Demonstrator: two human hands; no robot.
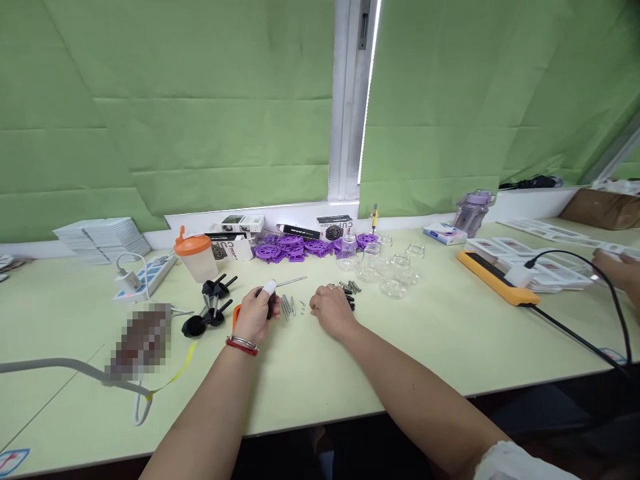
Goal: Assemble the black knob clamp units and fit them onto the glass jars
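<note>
My left hand point(256, 312), with a white cover on one finger, is closed around a screwdriver point(291, 282) whose thin metal shaft points right. An orange piece point(236, 317) shows partly behind that hand. Between my hands lie several metal pins point(287, 307) and some tiny screws point(303, 308). My right hand point(333, 312) rests on the table, its fingers bent together beside the screws; what they pinch, if anything, is hidden. Just past its knuckles are small springs point(353, 287) and black parts point(351, 301), partly covered. Black pieces with stems point(213, 307) lie left of my left hand.
Purple plastic parts point(295, 249), clear cups point(393, 287) and boxes point(240, 248) line the back. An orange-lidded cup point(197, 257) and a power strip point(155, 275) stand left. At right are an orange power strip point(495, 278), a bottle point(473, 215) and another person's hand point(617, 270).
</note>
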